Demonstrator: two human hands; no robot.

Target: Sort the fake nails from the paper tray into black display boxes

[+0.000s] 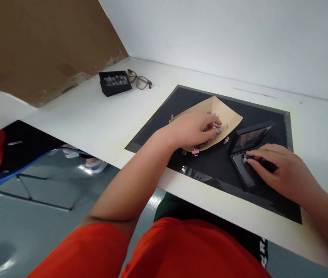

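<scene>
My left hand (pixel 200 127) reaches into a folded tan paper tray (pixel 230 112) holding small shiny pieces that resemble false nails. Its thumb and fingers close on a small silvery piece (pixel 217 125). A pink binder clip (pixel 195 152) grips the tray's near edge. Over an opened black case (pixel 246 177), my right hand (pixel 282 166) pinches a small blue, shiny nail-like piece (pixel 244 157). The case's lid (pixel 250 139) is tilted up and has a window. Between tray and case lies one loose nail-like piece (pixel 226 140).
A black mat (pixel 210 170), taped at its edges, lies on the white table (pixel 94 123). Farther left stand a black box (pixel 116 83) of shiny pieces and a pair of glasses (pixel 140 80). A brown partition (pixel 50 46) borders the left; a white wall (pixel 224 38) rises behind.
</scene>
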